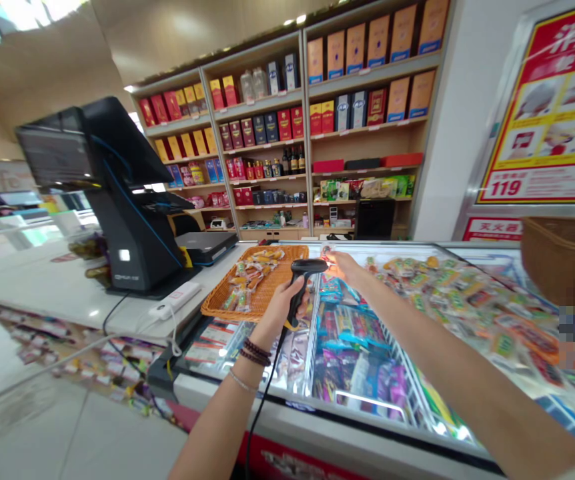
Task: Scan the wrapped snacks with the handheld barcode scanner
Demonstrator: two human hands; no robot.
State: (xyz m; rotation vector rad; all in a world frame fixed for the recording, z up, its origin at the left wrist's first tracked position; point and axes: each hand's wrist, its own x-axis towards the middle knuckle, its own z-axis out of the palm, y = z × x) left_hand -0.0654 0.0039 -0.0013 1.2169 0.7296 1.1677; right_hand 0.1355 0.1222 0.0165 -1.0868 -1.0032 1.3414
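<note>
My left hand [280,310] is shut around the grip of a black handheld barcode scanner [303,283], whose black cable [267,393] hangs down past the freezer front. My right hand [346,270] reaches out from the other side and pinches a small packet [328,261], lit orange, just in front of the scanner head. Both hands are above a glass-topped chest freezer [317,423] filled with bright snack packets. A wicker tray [287,259] of small wrapped snacks lies beside my left hand.
A black point-of-sale terminal [127,200] stands on the white checkout counter [52,290]. Behind it, wooden shelves [277,137] hold boxed liquor and bottles. A brown wicker basket [562,260] and a pixelated blurred patch sit at the right edge.
</note>
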